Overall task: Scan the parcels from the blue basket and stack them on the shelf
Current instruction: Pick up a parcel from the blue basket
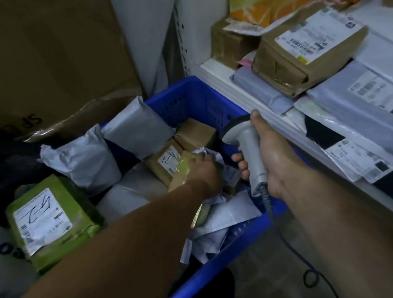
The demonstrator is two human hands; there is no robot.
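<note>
Low at the centre of the view, the left hand (205, 172) is down among the parcels in the blue basket (185, 101). It lies over a yellow-taped parcel (184, 169) that rests against crumpled white bags (224, 215). The fingers bend over the parcel's far edge, but the back of the hand hides them, so it cannot be told whether they have closed on it.

Close by at three o'clock from that hand, the right hand (277, 162) is wrapped firmly round the handle of the scanner (248, 143). Its thumb runs up the neck, and the scanner's head points toward ten o'clock, down into the basket.

The step in hand looks like picking out the next parcel to scan. No label shows on the yellow-taped parcel. The next move therefore calls for a sure hold, a lift clear of the bags, and a turn of the parcel until its label faces the scanner's head, which is already near.

A brown parcel (165, 161) with a handwritten label lies touching it at eleven o'clock. A green parcel (50, 220) sits well apart at eight o'clock. The shelf (227, 85), at two o'clock beside the basket, already carries a brown box (302, 55) and flat mail bags.
</note>
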